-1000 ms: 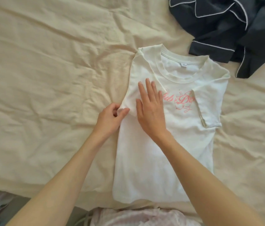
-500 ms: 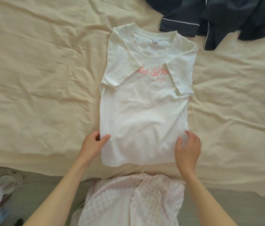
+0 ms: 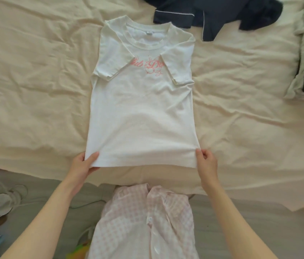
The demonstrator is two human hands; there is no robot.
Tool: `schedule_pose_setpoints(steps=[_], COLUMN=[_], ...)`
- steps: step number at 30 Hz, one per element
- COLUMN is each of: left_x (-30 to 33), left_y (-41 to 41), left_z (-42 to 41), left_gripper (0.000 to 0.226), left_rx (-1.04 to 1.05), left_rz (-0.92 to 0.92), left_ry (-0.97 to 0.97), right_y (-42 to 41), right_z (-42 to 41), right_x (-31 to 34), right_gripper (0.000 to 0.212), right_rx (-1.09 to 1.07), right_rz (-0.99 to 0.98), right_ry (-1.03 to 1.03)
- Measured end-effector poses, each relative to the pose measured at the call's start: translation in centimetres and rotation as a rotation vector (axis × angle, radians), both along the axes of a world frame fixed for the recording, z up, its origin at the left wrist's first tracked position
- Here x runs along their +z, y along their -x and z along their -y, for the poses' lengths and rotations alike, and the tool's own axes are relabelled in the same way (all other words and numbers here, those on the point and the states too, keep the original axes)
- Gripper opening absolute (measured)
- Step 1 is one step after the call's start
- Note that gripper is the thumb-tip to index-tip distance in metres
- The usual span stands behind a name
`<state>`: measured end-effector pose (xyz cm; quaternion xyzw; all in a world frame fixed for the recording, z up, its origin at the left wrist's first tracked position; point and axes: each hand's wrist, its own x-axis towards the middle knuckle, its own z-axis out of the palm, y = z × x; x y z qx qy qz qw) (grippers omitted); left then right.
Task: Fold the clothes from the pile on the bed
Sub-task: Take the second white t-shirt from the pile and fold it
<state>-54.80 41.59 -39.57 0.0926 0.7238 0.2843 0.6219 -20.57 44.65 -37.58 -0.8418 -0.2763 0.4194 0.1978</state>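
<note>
With my left hand [image 3: 83,164] and right hand [image 3: 206,161] each pinching a hem corner of the tee [image 3: 141,113], I should lift evenly toward the collar.

The cream bed [image 3: 35,81] bears a white T-shirt [image 3: 141,116] and dark clothes [image 3: 212,14].

t-shirt [image 3: 140,116]: matt white knit cloth | bedsheet [image 3: 35,71]: creased matt cream cloth

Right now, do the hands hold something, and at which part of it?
Both hold the white T-shirt at its bottom hem: the left hand pinches the left corner, the right hand the right corner.
</note>
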Motion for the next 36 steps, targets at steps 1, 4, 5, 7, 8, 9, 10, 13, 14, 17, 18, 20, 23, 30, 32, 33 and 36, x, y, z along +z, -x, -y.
schedule_pose_setpoints(steps=[1,4,5,7,8,9,10,13,14,17,18,20,23,30,32,33,36], left_x=[0.1,0.2,0.1,0.0,0.0,0.0,0.0,0.1,0.1,0.7,1.0,1.4,1.3,1.1,1.9,2.6,5.0], left_y=[-0.1,0.1,0.1,0.3,0.4,0.4,0.4,0.7,0.8,1.1,1.2,1.5,1.8,0.7,0.6,0.6,0.6], left_z=[0.1,0.2,0.4,0.6,0.6,0.6,0.6,0.6,0.6,0.2,0.2,0.2,0.9,3.2,3.5,3.6,3.9], left_gripper=[0.013,0.018,0.020,0.022,0.021,0.019,0.019,0.024,0.026,0.026,0.025,0.023,0.021,0.031,0.026,0.022,0.018], left_rx=[0.019,0.011,-0.007,-0.016,-0.013,-0.011,-0.010,0.054,0.092,0.224,0.285,0.397,0.403,0.184,0.162,0.150,0.128], left_rz=[-0.001,-0.017,-0.021,-0.006,0.017,0.047,0.076,0.138,0.162,0.248,0.283,0.324,0.269,0.058,0.074,0.088,0.138], left_ry=[-0.019,-0.033,-0.028,-0.018,-0.018,-0.020,-0.021,-0.004,0.000,-0.019,-0.026,-0.030,-0.030,0.160,0.192,0.209,0.239], right_y=[-0.2,-0.3,-0.2,0.2,0.3,0.4,0.4,-0.1,-0.3,-0.9,-1.2,-1.6,-2.3,-3.1,-3.3,-3.4,-3.6], right_z=[0.6,1.5,1.6,1.7,1.8,2.0,2.2,2.8,3.1,3.4,3.4,3.4,3.8,5.3,5.4,5.5,5.5], right_x=[0.0,-0.8,-1.0,-1.4,-1.6,-1.7,-1.8,-2.0,-2.0,-1.5,-1.3,-1.0,-0.8,-0.5,0.1,0.6,2.5], right_gripper=[0.015,0.014,0.014,0.016,0.018,0.019,0.018,0.012,0.012,0.012,0.013,0.012,0.010,0.008,0.006,0.006,0.007], right_rx=[-0.017,-0.090,-0.107,-0.115,-0.099,-0.081,-0.082,-0.230,-0.279,-0.356,-0.372,-0.396,-0.412,-0.512,-0.510,-0.504,-0.486], right_rz=[-0.031,-0.061,-0.077,-0.138,-0.163,-0.180,-0.196,-0.267,-0.294,-0.334,-0.339,-0.353,-0.365,-0.472,-0.495,-0.503,-0.542], right_ry=[0.002,0.056,0.069,0.087,0.104,0.124,0.139,0.146,0.142,0.137,0.137,0.135,0.136,0.246,0.271,0.284,0.316])
